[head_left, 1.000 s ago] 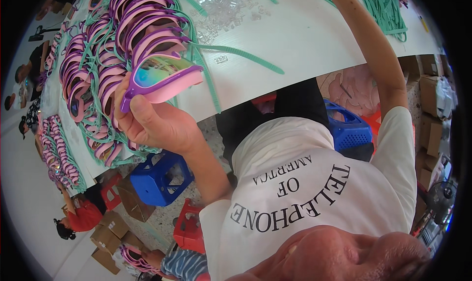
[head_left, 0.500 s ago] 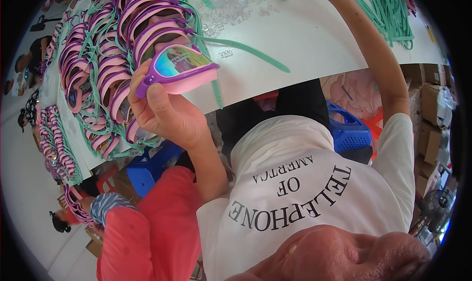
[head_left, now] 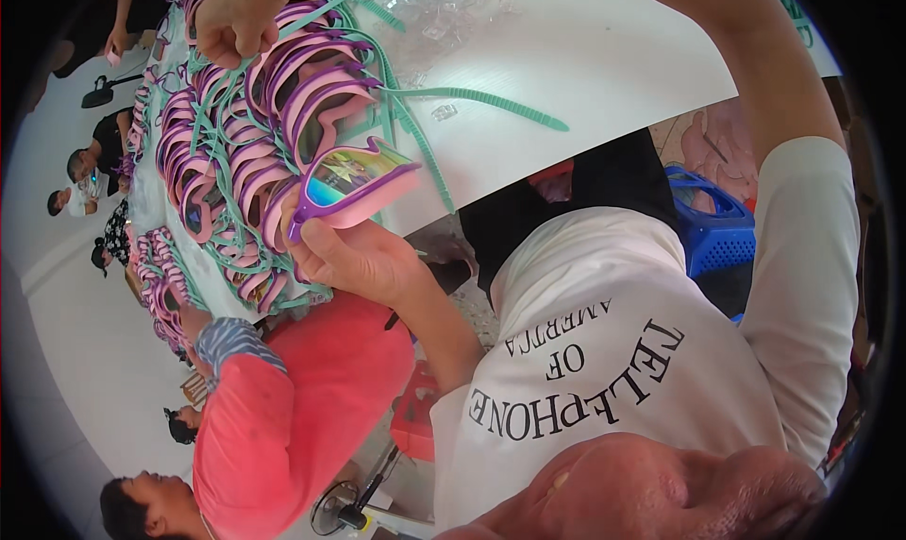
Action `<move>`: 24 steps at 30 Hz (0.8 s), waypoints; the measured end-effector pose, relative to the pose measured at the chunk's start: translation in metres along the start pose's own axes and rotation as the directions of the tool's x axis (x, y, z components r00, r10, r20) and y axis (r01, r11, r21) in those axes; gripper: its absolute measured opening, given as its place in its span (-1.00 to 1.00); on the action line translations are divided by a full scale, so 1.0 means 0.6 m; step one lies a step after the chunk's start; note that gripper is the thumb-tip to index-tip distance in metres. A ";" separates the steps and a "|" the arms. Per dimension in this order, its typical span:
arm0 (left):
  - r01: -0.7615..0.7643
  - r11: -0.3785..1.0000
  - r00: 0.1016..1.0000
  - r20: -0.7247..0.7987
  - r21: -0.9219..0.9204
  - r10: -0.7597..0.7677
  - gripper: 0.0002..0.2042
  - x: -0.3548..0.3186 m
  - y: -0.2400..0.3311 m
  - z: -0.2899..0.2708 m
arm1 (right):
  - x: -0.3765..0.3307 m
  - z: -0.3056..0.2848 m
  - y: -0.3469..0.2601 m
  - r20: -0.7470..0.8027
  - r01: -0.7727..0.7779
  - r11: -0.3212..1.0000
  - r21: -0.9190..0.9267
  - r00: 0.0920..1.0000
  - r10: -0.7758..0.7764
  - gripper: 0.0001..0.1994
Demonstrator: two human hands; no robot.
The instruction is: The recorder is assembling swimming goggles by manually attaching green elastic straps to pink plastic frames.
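Observation:
Swim goggles (head_left: 354,183) with a purple frame, pink seal and rainbow mirrored lens hang above the table's near edge. My left hand (head_left: 349,257) is closed on their left end, thumb on the near side. Over the heap at the upper left, my right hand (head_left: 236,21) has its fingers curled together around a ribbed teal strap (head_left: 307,19); the fingertips are partly hidden. Below it lie rows of similar pink and purple goggles (head_left: 307,87) with teal straps. Another strap (head_left: 481,101) extends rightward across the white table (head_left: 585,49).
Small clear plastic buckles (head_left: 439,16) are scattered at the table's back. More teal straps (head_left: 793,16) lie at the far right. A co-worker in a red top (head_left: 302,398) sits close on my left. A blue plastic stool (head_left: 713,228) stands below the table.
My right hand has come from the far right to the heap at the upper left and closed around a strap. The left hand still holds the goggles. The view has shifted.

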State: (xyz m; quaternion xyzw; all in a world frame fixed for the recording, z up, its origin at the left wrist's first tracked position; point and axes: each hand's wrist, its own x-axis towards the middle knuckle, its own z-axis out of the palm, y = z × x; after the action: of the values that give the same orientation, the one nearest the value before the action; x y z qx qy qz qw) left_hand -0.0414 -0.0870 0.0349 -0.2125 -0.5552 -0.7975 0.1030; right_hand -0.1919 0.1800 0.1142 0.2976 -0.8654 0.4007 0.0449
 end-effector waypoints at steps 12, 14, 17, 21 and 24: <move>-0.016 0.996 0.999 -0.036 -0.084 0.013 -0.70 0.005 -0.007 0.004 | 0.006 0.045 -0.011 0.108 0.104 0.990 -0.095 0.990 -0.093 -0.83; -0.009 0.997 0.999 -0.039 -0.078 0.006 -0.74 0.005 -0.007 0.006 | -0.007 0.058 -0.013 -0.018 0.198 0.980 -0.032 0.980 -0.199 -0.82; 0.013 0.998 1.000 -0.003 -0.057 -0.013 -0.77 0.010 -0.013 0.004 | -0.051 0.078 -0.039 -0.209 0.218 0.946 0.241 0.963 -0.169 -0.79; 0.005 1.000 1.000 0.002 -0.006 -0.005 -0.77 0.006 -0.011 -0.004 | -0.132 0.108 -0.124 -0.182 0.042 0.886 0.462 0.982 0.048 -0.82; -0.007 1.000 1.000 0.005 0.019 0.007 -0.78 0.008 -0.022 0.007 | -0.184 0.123 -0.160 -0.152 -0.105 0.794 0.599 0.959 0.241 -0.85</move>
State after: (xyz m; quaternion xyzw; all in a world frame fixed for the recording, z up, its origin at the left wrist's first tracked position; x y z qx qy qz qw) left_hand -0.0499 -0.0780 0.0273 -0.2155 -0.5622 -0.7913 0.1063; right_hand -0.0365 0.1314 0.0936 0.1697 -0.7131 0.6802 0.0097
